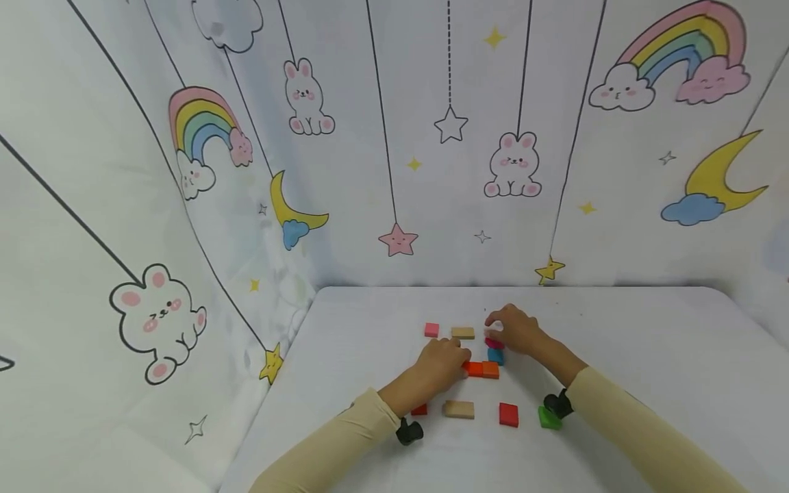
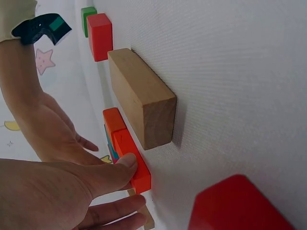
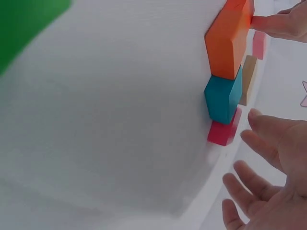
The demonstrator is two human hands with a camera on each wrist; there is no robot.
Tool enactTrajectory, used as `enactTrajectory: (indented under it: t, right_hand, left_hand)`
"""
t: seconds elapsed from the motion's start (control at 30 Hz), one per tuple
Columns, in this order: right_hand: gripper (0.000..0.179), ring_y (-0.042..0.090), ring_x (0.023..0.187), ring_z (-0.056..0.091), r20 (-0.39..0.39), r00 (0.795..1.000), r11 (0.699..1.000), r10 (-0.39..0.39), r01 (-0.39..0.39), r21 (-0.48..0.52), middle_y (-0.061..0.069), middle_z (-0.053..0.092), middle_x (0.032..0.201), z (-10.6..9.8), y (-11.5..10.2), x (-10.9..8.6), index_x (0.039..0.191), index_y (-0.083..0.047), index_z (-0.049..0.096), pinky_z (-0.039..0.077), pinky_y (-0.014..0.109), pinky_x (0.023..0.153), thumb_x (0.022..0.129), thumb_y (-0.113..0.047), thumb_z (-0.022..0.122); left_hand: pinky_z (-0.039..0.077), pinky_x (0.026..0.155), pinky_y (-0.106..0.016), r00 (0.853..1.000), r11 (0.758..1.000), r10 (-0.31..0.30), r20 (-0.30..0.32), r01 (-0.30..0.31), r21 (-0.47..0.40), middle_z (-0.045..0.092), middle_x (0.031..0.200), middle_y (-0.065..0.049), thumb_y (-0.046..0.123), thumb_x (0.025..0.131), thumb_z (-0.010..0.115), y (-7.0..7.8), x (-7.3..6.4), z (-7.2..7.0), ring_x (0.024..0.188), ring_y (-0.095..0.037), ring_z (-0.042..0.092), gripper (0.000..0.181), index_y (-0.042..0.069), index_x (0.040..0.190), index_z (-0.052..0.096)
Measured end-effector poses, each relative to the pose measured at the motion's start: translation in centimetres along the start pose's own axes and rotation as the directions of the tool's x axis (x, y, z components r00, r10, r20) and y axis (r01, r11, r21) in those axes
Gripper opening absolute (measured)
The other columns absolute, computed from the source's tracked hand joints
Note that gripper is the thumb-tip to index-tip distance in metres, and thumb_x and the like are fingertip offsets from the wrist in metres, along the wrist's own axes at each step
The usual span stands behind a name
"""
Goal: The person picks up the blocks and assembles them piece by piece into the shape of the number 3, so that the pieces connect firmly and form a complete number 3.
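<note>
My left hand [image 1: 440,364] pinches a red-orange block [image 1: 473,370], its thumb lying against the block's side in the left wrist view. That block stands end to end with an orange block [image 1: 490,370]. A blue block [image 3: 224,98] adjoins the orange one, and beyond it is a magenta block [image 3: 223,132], forming a corner shape. My right hand [image 1: 516,330] hovers by the magenta block, fingers spread and loosely bent, with nothing between them; in the right wrist view the fingertips are apart from the block.
Farther back lie a pink block [image 1: 432,330] and a wooden block [image 1: 463,333]. Nearer me are another wooden block [image 1: 459,409], a red block [image 1: 508,414], a second red block [image 1: 419,410] partly under the left wrist, and a green block [image 1: 549,418] by the right wrist camera.
</note>
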State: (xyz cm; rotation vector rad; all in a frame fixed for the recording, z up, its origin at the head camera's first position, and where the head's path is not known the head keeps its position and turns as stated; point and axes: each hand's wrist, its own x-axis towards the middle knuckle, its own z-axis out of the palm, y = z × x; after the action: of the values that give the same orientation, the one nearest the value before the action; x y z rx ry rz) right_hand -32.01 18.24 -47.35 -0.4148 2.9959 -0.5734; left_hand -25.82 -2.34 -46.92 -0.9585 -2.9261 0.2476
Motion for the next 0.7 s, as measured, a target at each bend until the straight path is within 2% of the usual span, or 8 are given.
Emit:
enactTrajectory:
  t: [0.13, 0.37, 0.5, 0.7]
  right_hand:
    - [0.028, 0.039, 0.114, 0.061, 0.015, 1.000, 1.000, -0.009, 0.010, -0.021, 0.026, 0.062, 0.128, 0.3, -0.3, 0.8, 0.122, -0.009, 0.074, 0.053, 0.068, 0.093, 0.100, -0.026, 0.075]
    - [0.024, 0.036, 0.110, 0.061, 0.063, 0.996, 0.998, -0.060, 0.061, -0.012, 0.022, 0.064, 0.121, 0.2, -1.6, 1.9, 0.119, -0.009, 0.075, 0.052, 0.069, 0.094, 0.098, -0.022, 0.076]
    - [0.025, 0.035, 0.111, 0.061, 0.098, 0.994, 0.998, -0.054, 0.056, -0.016, 0.021, 0.064, 0.121, 0.2, -2.2, 2.3, 0.121, -0.010, 0.075, 0.050, 0.070, 0.097, 0.099, -0.023, 0.076]
    - [0.025, 0.039, 0.116, 0.061, 0.093, 0.994, 0.998, -0.062, 0.064, -0.016, 0.024, 0.064, 0.125, 0.0, -2.8, 2.5, 0.119, -0.009, 0.076, 0.049, 0.070, 0.097, 0.098, -0.022, 0.077]
  left_hand:
    - [0.054, 0.080, -0.022, 1.000, 1.000, 0.000, 0.003, 0.000, 0.012, 0.072, 0.107, 0.003, 0.040, 0.094, 0.080, 0.1, 0.2, 0.1, 0.088, -0.012, 0.064, 0.029, 0.026, 0.119, 0.079]
    - [0.053, 0.077, -0.021, 1.000, 1.000, -0.008, 0.007, 0.008, 0.020, 0.071, 0.104, 0.003, 0.040, 0.094, 0.080, 0.1, 0.3, 0.2, 0.085, -0.011, 0.063, 0.029, 0.025, 0.119, 0.079]
    - [0.053, 0.075, -0.021, 1.000, 1.000, -0.002, -0.001, 0.002, 0.026, 0.071, 0.102, 0.004, 0.041, 0.095, 0.080, 0.0, 0.3, 0.5, 0.084, -0.011, 0.063, 0.028, 0.026, 0.118, 0.079]
    - [0.053, 0.075, -0.021, 1.000, 1.000, 0.006, -0.018, -0.005, 0.023, 0.072, 0.103, 0.004, 0.041, 0.094, 0.080, -0.1, 0.2, 0.5, 0.083, -0.011, 0.063, 0.028, 0.026, 0.117, 0.079]
